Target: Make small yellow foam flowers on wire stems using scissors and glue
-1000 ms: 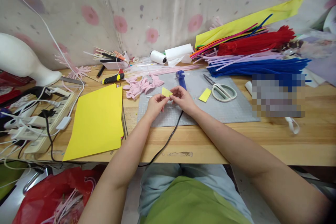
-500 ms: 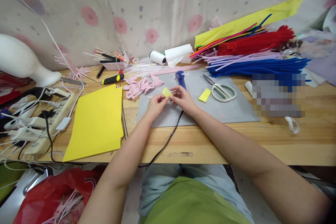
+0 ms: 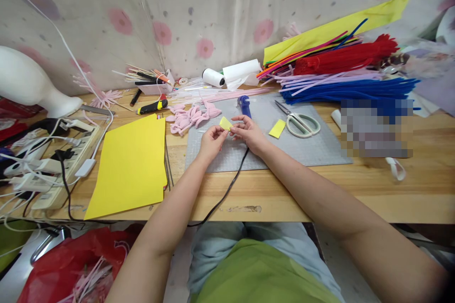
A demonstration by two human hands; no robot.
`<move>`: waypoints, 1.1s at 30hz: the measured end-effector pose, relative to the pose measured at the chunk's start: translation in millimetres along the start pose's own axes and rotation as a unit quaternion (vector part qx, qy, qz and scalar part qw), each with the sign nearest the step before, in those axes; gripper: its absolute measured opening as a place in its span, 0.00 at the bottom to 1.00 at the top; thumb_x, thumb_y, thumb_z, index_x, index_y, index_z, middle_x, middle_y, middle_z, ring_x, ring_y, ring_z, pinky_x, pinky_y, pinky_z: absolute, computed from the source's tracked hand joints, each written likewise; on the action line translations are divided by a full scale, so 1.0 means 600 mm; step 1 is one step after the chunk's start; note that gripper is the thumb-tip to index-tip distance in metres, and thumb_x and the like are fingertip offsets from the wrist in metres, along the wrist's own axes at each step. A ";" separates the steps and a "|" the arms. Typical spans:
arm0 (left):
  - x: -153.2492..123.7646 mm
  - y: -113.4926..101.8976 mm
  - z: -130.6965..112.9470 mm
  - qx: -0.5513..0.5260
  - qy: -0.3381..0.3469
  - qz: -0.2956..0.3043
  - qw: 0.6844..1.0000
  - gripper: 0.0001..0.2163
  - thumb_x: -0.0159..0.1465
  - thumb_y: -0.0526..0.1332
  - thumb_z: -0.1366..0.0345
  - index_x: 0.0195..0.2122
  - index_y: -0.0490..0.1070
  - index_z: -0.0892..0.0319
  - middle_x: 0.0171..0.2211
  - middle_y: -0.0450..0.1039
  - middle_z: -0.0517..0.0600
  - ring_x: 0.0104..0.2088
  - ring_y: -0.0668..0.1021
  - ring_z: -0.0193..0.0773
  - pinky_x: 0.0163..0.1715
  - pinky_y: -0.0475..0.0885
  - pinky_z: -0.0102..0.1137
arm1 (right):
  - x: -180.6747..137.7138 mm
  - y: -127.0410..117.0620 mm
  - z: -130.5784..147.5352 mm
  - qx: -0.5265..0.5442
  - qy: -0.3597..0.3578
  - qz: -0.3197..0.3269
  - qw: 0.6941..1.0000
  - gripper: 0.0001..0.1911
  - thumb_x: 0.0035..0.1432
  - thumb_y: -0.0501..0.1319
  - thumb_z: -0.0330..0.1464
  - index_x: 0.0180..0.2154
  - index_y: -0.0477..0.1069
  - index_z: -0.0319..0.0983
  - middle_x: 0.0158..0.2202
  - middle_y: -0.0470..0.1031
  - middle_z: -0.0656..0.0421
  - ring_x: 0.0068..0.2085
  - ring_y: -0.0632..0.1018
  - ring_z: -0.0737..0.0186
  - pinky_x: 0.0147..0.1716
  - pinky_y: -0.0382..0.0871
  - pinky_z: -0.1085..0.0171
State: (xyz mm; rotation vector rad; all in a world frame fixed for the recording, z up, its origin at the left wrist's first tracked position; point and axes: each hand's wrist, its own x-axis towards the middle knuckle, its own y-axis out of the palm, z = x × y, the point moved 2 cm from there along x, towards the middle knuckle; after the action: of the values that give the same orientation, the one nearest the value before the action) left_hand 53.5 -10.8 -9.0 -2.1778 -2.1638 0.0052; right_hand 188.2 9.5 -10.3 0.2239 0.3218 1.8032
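Between my two hands is a small piece of yellow paper [image 3: 225, 123], pinched at its lower edge. My left hand [image 3: 212, 141] grips it with thumb and forefinger from the left. From the right, the thumb and forefinger of my right hand [image 3: 248, 131] close on the same piece, the other fingers loosely bent. Both hands are over the grey cutting mat [image 3: 295, 154]. Behind my right hand lies a blue glue gun [image 3: 244, 105], its black cord running toward the table's front edge. A second yellow paper piece [image 3: 277, 129] lies flat beside the scissors [image 3: 302, 124].
Yellow sheets [image 3: 130, 165] lie at the left, near a power strip [image 3: 76, 165] with tangled cables. Pink fuzzy shapes [image 3: 190, 118] sit behind my left hand. Blue pipe cleaners [image 3: 348, 91] and red pipe cleaners [image 3: 348, 57] are stacked at the back right. A utility knife [image 3: 152, 107] lies back left.
The yellow piece tilts slightly differently between my fingertips, and the fingers of my right hand have shifted a little. Everything else on the table stays in place.
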 end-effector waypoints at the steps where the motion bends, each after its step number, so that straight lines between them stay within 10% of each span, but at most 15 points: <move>1: 0.000 -0.002 0.001 0.012 0.017 -0.030 0.999 0.14 0.52 0.65 0.57 0.32 0.64 0.59 0.24 0.65 0.43 0.16 0.62 0.24 0.13 0.56 0.23 | 0.000 0.000 0.000 0.005 0.005 -0.004 1.000 0.27 0.36 0.70 0.37 0.38 0.62 0.41 0.25 0.71 0.66 0.27 0.74 0.69 0.24 0.67 0.69; 6: -0.006 -0.011 -0.011 0.163 0.173 -0.182 0.954 0.14 0.49 0.68 0.62 0.34 0.67 0.57 0.40 0.64 0.50 0.32 0.70 0.30 0.28 0.67 0.26 | 0.001 0.000 0.002 0.020 0.031 -0.031 0.999 0.29 0.33 0.72 0.37 0.38 0.62 0.41 0.26 0.73 0.65 0.27 0.74 0.70 0.25 0.67 0.70; 14: -0.014 -0.003 -0.032 0.280 0.275 -0.167 0.904 0.05 0.57 0.61 0.63 0.29 0.74 0.57 0.34 0.68 0.51 0.40 0.70 0.38 0.43 0.66 0.35 | 0.001 0.001 0.003 0.010 0.019 -0.047 0.999 0.29 0.32 0.71 0.37 0.38 0.61 0.41 0.27 0.74 0.64 0.28 0.75 0.68 0.26 0.66 0.69; 33: 0.014 -0.005 -0.001 0.022 0.067 -0.189 0.979 0.04 0.51 0.64 0.66 0.25 0.74 0.61 0.29 0.75 0.49 0.34 0.74 0.33 0.39 0.68 0.29 | -0.002 0.027 -0.014 -0.160 -0.114 -0.087 0.977 0.21 0.45 0.63 0.36 0.43 0.66 0.41 0.35 0.76 0.59 0.37 0.76 0.63 0.32 0.70 0.64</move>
State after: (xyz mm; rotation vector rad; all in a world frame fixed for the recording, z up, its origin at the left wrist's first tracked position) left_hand 50.7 -2.6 -8.1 -1.6584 -2.4304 -0.1111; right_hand 171.2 3.7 -12.7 0.1669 -0.1112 1.6090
